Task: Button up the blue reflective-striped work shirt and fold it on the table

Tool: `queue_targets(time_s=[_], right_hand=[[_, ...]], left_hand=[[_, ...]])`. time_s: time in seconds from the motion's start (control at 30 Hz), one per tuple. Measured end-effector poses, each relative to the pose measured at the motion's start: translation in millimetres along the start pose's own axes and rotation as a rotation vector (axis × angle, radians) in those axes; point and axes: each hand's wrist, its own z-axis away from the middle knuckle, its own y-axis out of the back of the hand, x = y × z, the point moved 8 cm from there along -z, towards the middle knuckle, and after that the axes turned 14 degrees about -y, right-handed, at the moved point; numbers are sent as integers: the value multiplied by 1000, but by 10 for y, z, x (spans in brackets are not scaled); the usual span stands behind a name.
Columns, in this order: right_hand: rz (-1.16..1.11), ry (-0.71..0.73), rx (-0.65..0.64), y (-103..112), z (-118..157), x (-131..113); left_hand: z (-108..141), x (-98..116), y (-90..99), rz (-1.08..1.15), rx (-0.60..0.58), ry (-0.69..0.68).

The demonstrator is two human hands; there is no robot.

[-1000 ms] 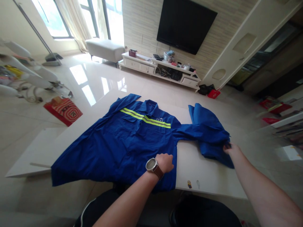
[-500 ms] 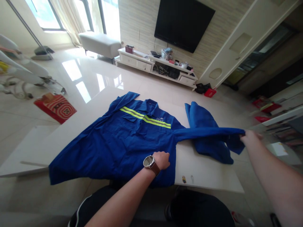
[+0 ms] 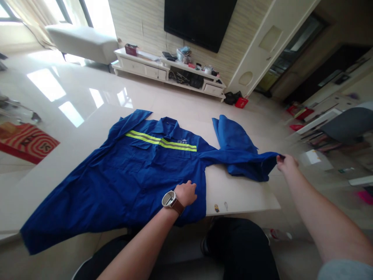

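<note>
A blue jacket (image 3: 131, 167) with a yellow-and-grey reflective band lies spread front up on the white table (image 3: 241, 198). My left hand (image 3: 186, 193), wearing a watch, rests on the lower right part of the jacket, fingers bent and slightly apart. Out to the right, my right hand (image 3: 287, 162) is closed on the cuff of one sleeve, stretching it sideways. That sleeve crosses a bundled blue cloth (image 3: 234, 134). The other sleeve is folded inward near the shoulder. The jacket's lower left corner hangs past the table's near edge.
Two small items (image 3: 216, 208) lie near the table's front edge. A red patterned bag (image 3: 32, 143) is at the left. Beyond the table stand a white TV cabinet (image 3: 140, 68) and a grey bench (image 3: 84, 42). A bottle (image 3: 279, 235) is on the floor at lower right.
The view has turned right, so the scene sits further left. My right hand still grips the cuff, and the sleeve's end has opened out less droopingly. My left hand's fingers look looser.
</note>
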Motion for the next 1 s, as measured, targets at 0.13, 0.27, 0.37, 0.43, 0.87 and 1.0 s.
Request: queue_targets(time_s=[0.13,0.27,0.37,0.43,0.87,1.0], right_hand=[[-1,-73,110,-92,-133,-401],[29,-111,-137,-521,219,-750],[175,-71,-350,-912,764,-929],[316,-75,-495,-1183,1183,-941],[644,-211,-1017,-2049,2696,-715],[597,-171,-944,-2019,2558,-738]], left_hand=[[-55,38,54,10,56,-39],[-60,67,240,47,236,-104],[-29,60,428,153,432,-170],[1,59,562,268,574,-231],[-3,124,490,1065,621,-41],[-87,342,152,1528,183,-33]])
